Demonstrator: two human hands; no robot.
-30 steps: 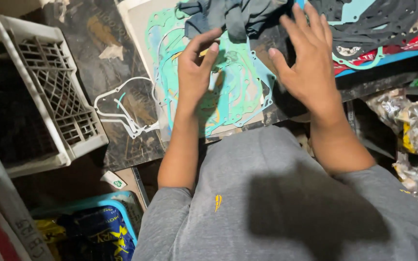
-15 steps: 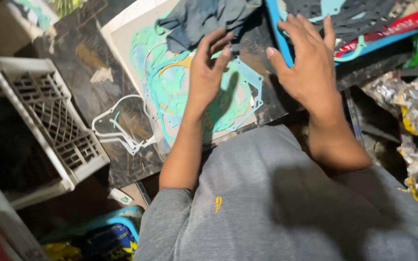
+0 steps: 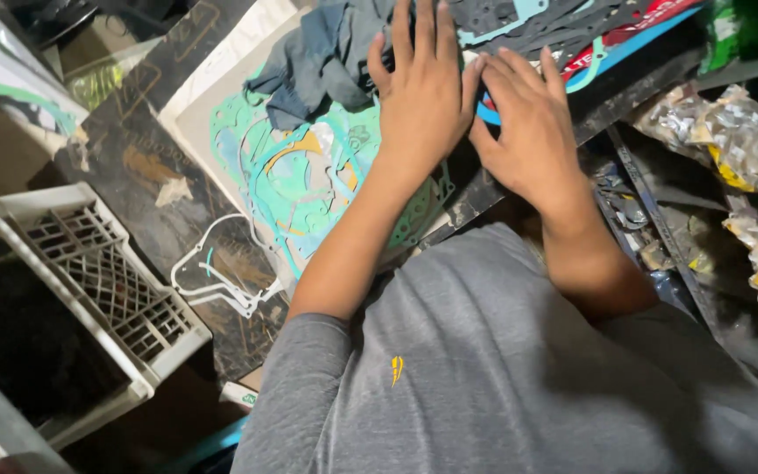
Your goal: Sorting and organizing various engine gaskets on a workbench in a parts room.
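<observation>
Nearest the cam: person's grey long-sleeve top (image 3: 502, 377) w/ a small yellow mark on the chest, filling the lower frame. Low left, a white plastic crate (image 3: 89, 290) w/ lattice walls is sitting tilted, dark inside. Beside it a dark patterned surface (image 3: 133, 167) is carrying a loose white gasket outline (image 3: 221, 272). Room is looking dim & cluttered; right side, crinkly silver-and-yellow foil packets (image 3: 739, 149) are piling up along dark strips.

Mid-frame, a pale card sheet (image 3: 195, 114) is lying on the surface w/ teal-green gaskets (image 3: 309, 184) spread over it, rings & curved outlines overlapping. A blue-grey rag (image 3: 326, 57) is bunching at the sheet's far edge.

Left hand (image 3: 423, 96) is lying flat, fingers apart & stretched fwd, palm down over the far end of the gaskets, fingertips reaching onto a pile of dark gaskets (image 3: 554, 22) further back; grip isn't closing on anything. Right hand (image 3: 528, 132) is just beside it, touching at the index side, fingers also spread & pressing down on a blue strip (image 3: 625, 48) & dark sheet; nothing clamped. Teal gaskets are lying mostly left of & under the left wrist. Farthest back, a red-edged packet (image 3: 660, 13) is peeking past the blue strip.
</observation>
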